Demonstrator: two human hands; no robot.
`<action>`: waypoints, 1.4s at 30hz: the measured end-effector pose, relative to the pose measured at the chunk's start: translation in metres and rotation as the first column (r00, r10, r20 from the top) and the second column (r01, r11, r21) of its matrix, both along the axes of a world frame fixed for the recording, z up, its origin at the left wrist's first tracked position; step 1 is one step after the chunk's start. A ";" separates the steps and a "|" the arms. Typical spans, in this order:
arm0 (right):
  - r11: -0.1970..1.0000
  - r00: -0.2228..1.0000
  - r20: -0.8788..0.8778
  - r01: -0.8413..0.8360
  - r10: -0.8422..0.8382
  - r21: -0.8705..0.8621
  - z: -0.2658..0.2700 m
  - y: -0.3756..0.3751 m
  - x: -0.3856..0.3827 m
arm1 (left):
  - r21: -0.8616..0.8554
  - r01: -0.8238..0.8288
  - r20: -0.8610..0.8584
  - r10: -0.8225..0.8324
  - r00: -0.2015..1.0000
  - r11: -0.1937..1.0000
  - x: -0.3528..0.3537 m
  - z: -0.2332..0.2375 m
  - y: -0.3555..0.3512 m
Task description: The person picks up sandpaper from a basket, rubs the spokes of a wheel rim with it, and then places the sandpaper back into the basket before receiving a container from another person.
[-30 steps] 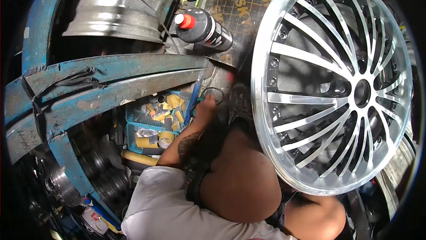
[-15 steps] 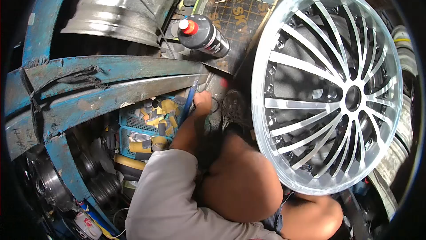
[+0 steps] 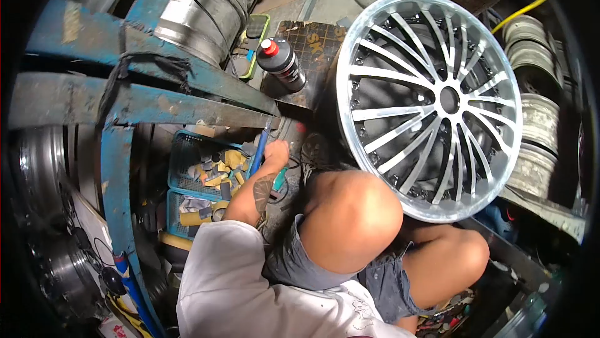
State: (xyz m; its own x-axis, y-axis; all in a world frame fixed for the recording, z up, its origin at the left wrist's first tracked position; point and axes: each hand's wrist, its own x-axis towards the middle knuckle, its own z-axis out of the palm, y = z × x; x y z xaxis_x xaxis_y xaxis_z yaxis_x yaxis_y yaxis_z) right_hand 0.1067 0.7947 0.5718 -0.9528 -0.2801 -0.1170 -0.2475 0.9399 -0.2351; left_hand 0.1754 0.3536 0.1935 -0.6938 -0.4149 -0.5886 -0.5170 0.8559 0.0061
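Observation:
My left hand [image 3: 277, 150] is low beside the blue frame, its fingers curled; what they hold is hidden. Just left of it, a blue bar or handle [image 3: 259, 151] slants upward. Below the hand, a green object [image 3: 279, 179] lies near a thin cable. Left of my forearm, blue baskets [image 3: 177, 161] hold many sanding-paper pieces [image 3: 234, 158]. My right hand is out of view. A large silver multi-spoke wheel rim [image 3: 387, 113] stands tilted on the right. Above my left hand, a black bottle with a red and white cap [image 3: 282, 64] stands upright on a dark board [image 3: 319, 47].
Blue metal frame bars [image 3: 150, 97] cross the left side. Bare metal rims [image 3: 203, 10] lie at the upper left, and more rims [image 3: 531, 113] are stacked at the right. My bent knees [image 3: 359, 213] are below the big rim. A green-edged tray [image 3: 253, 38] is near the bottle.
The camera view has shifted, bringing more of the right-hand rim stack and my shorts into view. My left hand stays low near the blue bar, and the green object shows more clearly.

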 end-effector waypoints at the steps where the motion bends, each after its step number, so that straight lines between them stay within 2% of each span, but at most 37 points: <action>1: 0.998 0.999 -0.003 0.040 -0.040 -0.052 -0.011 0.014 0.009 | 0.033 0.027 -0.037 -0.026 0.999 0.999 0.004 0.006 -0.003; 5: 0.949 0.982 0.021 0.189 -0.190 -0.254 -0.050 0.057 0.043 | 0.147 0.111 -0.167 -0.086 0.982 0.983 0.020 0.020 -0.007; 8: 0.884 0.962 0.064 0.269 -0.266 -0.383 -0.076 0.087 0.060 | 0.223 0.046 -0.258 0.014 0.966 0.974 0.023 0.024 -0.006; 9: 0.860 0.956 0.080 0.288 -0.281 -0.421 -0.083 0.096 0.063 | 0.276 0.100 -0.303 -0.012 0.953 0.956 0.023 0.011 -0.010; 10: 0.835 0.951 0.099 0.306 -0.294 -0.457 -0.088 0.106 0.065 | 0.307 0.120 -0.305 -0.021 0.952 0.944 0.025 -0.001 -0.013; 12: 0.776 0.936 0.142 0.346 -0.321 -0.527 -0.098 0.121 0.071 | 0.364 0.162 -0.310 -0.045 0.950 0.917 0.026 0.013 -0.012; 16: 0.602 0.900 0.227 0.420 -0.372 -0.679 -0.120 0.137 0.073 | 0.470 0.095 -0.330 0.075 0.941 0.877 0.029 0.026 -0.014; 17: 0.546 0.889 0.249 0.436 -0.384 -0.716 -0.125 0.137 0.074 | 0.427 0.101 -0.392 0.083 0.916 0.898 0.032 0.021 -0.013; 18: 0.484 0.876 0.272 0.453 -0.399 -0.748 -0.131 0.139 0.078 | 0.422 0.064 -0.480 0.163 0.862 0.904 0.033 0.018 -0.015; 21: 0.276 0.802 0.333 0.510 -0.496 -0.815 -0.134 0.161 0.112 | 0.436 -0.014 -0.684 0.342 0.644 0.900 0.022 0.015 -0.006; 22: 0.206 0.771 0.355 0.522 -0.528 -0.828 -0.132 0.172 0.126 | 0.603 -0.088 -0.586 0.516 0.625 0.793 0.015 0.035 -0.001; 24: 0.071 0.730 0.402 0.522 -0.553 -0.850 -0.130 0.187 0.146 | 0.725 0.017 -0.614 0.635 0.469 0.688 0.012 0.063 0.005; 27: -0.106 0.718 0.507 0.525 -0.477 -0.844 -0.136 0.187 0.145 | 0.914 -0.004 -0.356 0.808 0.469 0.406 0.035 0.138 0.013; 28: 0.359 0.764 0.043 0.352 -0.644 -0.864 -0.112 0.176 0.128 | 0.944 0.005 -0.290 0.826 0.484 0.329 0.043 0.172 0.023; 29: 0.242 0.765 0.221 0.441 -0.605 -0.864 -0.064 0.156 0.124 | 0.965 0.017 -0.234 0.827 0.511 0.262 0.054 0.197 0.027; 30: 0.376 0.800 0.055 0.341 -0.598 -0.862 -0.035 0.133 0.114 | 0.981 0.034 -0.180 0.818 0.546 0.193 0.062 0.220 0.033; 31: 0.416 0.832 0.002 0.279 -0.554 -0.865 -0.008 0.105 0.109 | 0.979 0.081 -0.199 0.809 0.552 0.186 0.070 0.250 0.044; 32: 0.480 0.881 -0.129 0.121 -0.455 -0.869 0.004 0.081 0.103 | 0.976 0.129 -0.216 0.795 0.567 0.173 0.079 0.281 0.059; 33: 0.555 0.914 -0.146 0.098 -0.379 -0.826 0.031 0.039 0.109 | 0.972 0.177 -0.230 0.776 0.588 0.154 0.088 0.310 0.075; 34: 0.636 0.974 -0.178 -0.050 -0.139 -0.770 0.042 0.016 0.114 | 0.967 0.214 -0.243 0.750 0.616 0.138 0.098 0.335 0.090; 35: 0.637 0.933 -0.326 -0.346 0.154 -0.689 0.055 -0.011 0.112 | 0.961 0.251 -0.257 0.723 0.641 0.119 0.107 0.359 0.105; 36: 0.598 0.828 -0.450 -0.556 0.335 -0.577 0.054 -0.041 0.109 | 0.953 0.287 -0.272 0.699 0.661 0.099 0.115 0.378 0.117; 37: 0.615 0.808 -0.396 -0.589 0.436 -0.525 0.054 -0.060 0.115 | 0.955 0.289 -0.255 0.669 0.698 0.063 0.122 0.392 0.129; 38: 0.557 0.737 -0.427 -0.675 0.524 -0.484 0.062 -0.074 0.115 | 0.958 0.286 -0.238 0.641 0.730 0.031 0.128 0.401 0.140; 39: 0.519 0.696 -0.457 -0.717 0.554 -0.465 0.061 -0.085 0.113 | 0.970 0.243 -0.200 0.615 0.763 0.013 0.134 0.406 0.146; 42: 0.348 0.629 -0.480 -0.758 0.611 -0.551 0.031 -0.088 0.102 | 0.987 0.162 -0.125 0.554 0.823 -0.018 0.146 0.418 0.152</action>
State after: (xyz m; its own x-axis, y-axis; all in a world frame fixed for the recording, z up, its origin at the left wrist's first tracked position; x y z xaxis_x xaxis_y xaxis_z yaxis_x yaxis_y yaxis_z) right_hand 0.2090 0.7070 0.6027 -0.3674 -0.7629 0.5320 -0.8289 0.0091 -0.5594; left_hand 0.3210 0.5059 0.6112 -0.9588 0.1126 -0.2609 -0.2833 -0.3071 0.9085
